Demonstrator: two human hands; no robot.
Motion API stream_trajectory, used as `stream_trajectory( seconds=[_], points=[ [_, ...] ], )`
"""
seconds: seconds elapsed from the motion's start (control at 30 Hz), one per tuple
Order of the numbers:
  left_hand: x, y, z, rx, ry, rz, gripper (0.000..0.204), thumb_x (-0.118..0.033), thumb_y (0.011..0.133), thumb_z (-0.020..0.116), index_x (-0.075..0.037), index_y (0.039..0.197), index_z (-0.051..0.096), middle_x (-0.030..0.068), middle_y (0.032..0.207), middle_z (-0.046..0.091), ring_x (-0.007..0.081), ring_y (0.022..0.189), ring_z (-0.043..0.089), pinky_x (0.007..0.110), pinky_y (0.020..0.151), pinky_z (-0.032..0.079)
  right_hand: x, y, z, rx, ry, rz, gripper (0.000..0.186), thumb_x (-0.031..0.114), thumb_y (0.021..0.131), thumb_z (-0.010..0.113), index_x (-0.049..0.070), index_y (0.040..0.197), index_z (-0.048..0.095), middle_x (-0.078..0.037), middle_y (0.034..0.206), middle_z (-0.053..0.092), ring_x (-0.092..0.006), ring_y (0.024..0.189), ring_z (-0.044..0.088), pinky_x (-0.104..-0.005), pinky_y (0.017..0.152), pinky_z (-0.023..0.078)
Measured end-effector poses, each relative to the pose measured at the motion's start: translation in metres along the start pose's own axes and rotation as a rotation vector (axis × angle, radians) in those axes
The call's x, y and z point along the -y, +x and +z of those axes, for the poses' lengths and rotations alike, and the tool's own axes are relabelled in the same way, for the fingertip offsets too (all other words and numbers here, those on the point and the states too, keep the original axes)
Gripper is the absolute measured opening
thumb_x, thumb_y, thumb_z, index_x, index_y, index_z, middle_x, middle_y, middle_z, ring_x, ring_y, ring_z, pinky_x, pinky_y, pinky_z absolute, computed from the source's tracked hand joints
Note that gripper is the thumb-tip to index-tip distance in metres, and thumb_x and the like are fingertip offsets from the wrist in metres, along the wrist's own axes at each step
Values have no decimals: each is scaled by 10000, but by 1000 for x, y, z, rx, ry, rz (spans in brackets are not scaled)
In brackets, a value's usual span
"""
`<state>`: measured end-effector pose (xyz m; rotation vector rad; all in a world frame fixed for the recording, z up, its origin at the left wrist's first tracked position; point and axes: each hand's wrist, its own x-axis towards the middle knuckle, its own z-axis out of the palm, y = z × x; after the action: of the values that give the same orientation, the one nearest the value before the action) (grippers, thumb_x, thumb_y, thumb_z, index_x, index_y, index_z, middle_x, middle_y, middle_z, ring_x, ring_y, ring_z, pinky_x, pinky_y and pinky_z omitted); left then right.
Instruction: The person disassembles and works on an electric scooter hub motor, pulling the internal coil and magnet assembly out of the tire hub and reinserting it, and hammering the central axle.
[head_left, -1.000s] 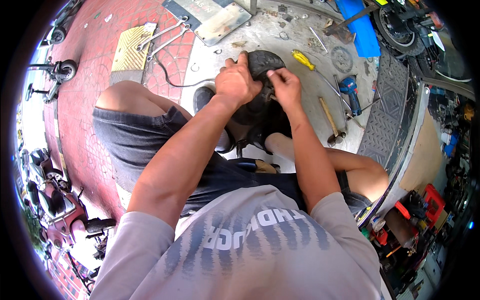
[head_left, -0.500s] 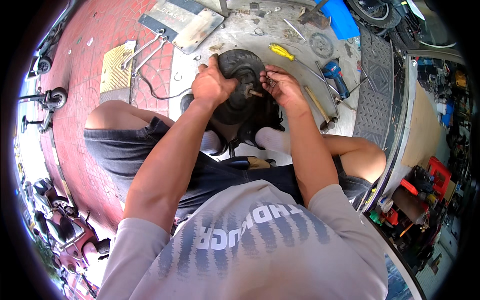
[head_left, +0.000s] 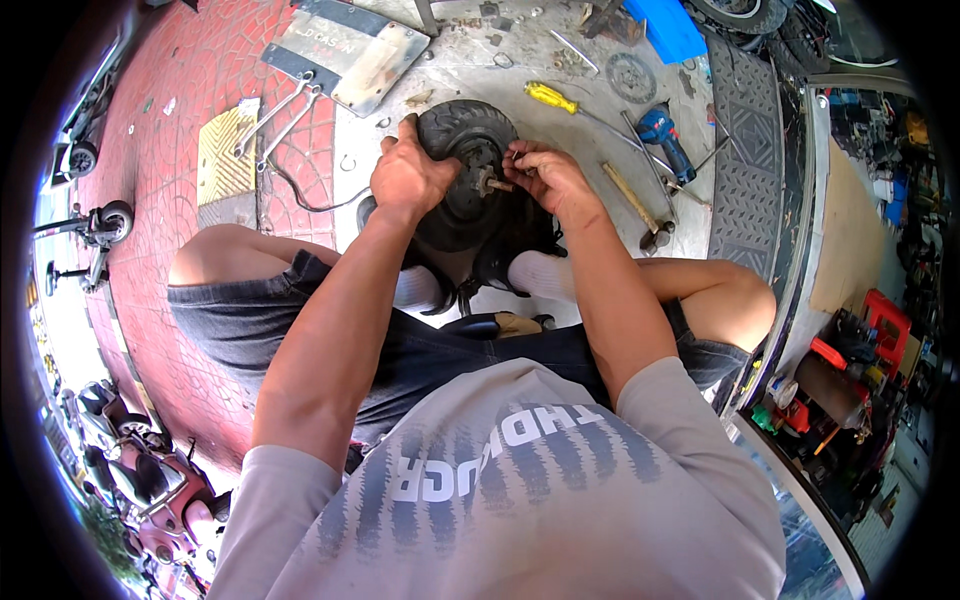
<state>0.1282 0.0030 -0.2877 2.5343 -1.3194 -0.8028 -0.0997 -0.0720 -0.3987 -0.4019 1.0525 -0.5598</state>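
A small black wheel [head_left: 465,122] with a knobbly tyre stands between my feet, its hub facing me. A short metal axle [head_left: 497,185] sticks out of the hub, dull and brownish. My left hand [head_left: 408,180] grips the tyre's left side, with the thumb across toward the hub. Just right of the axle, my right hand [head_left: 552,180] is closed in a pinch. Whatever lies between its fingertips is too small to make out. Below the wheel, dark parts and shadow hide what it is joined to.
Right of the wheel lie a yellow-handled screwdriver [head_left: 552,97], a blue power tool [head_left: 668,143] and a hammer [head_left: 632,200]. Two spanners [head_left: 290,120] rest by a yellow ramp block [head_left: 228,155] at left. A metal plate [head_left: 345,55] and a blue tray [head_left: 668,28] lie farther off.
My right hand's fingers have turned and closed nearer the axle; before, they were more open around a small metal piece. My left hand keeps its grip on the wheel. The view has shifted slightly.
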Motion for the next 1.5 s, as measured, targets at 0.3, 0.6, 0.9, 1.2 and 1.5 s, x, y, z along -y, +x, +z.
stream_trajectory(
  seconds=[0.3,0.6,0.9,1.2,1.5],
  points=[
    [1,1,0,1,2,-8,1015,-467,743,842,-118,1607,441,253,1400,628,417,1261,667,464,1092,536,8,-7,17,59,-4,10,151,44,994,737,29,1145,734,-94,1000,756,-207,867,728,-349,752,607],
    [2,2,3,-43,-5,32,986,-432,736,828,-63,1574,462,287,1336,636,426,1178,706,464,1027,574,0,3,12,20,-50,-21,172,72,987,754,55,1155,724,-78,984,764,-161,791,692,-325,695,555],
    [0,1,2,-34,4,24,979,-433,737,835,-68,1569,471,278,1328,641,421,1175,707,460,1021,578,1,13,19,-47,-161,-59,153,60,964,766,48,1117,769,-53,967,773,-122,769,649,-297,673,528],
    [-1,2,2,-42,2,22,973,-426,737,833,-68,1567,474,283,1342,632,424,1190,701,461,1034,574,-4,16,30,-69,-325,-233,147,59,891,814,39,1037,813,-14,885,766,-99,708,607,-278,634,480],
    [-3,2,1,-29,10,14,947,-418,743,827,-71,1554,485,282,1337,631,434,1202,691,467,1041,569,-7,17,39,-193,-408,-222,131,59,862,830,25,979,784,-24,804,703,-112,646,555,-309,596,429]
  ],
)
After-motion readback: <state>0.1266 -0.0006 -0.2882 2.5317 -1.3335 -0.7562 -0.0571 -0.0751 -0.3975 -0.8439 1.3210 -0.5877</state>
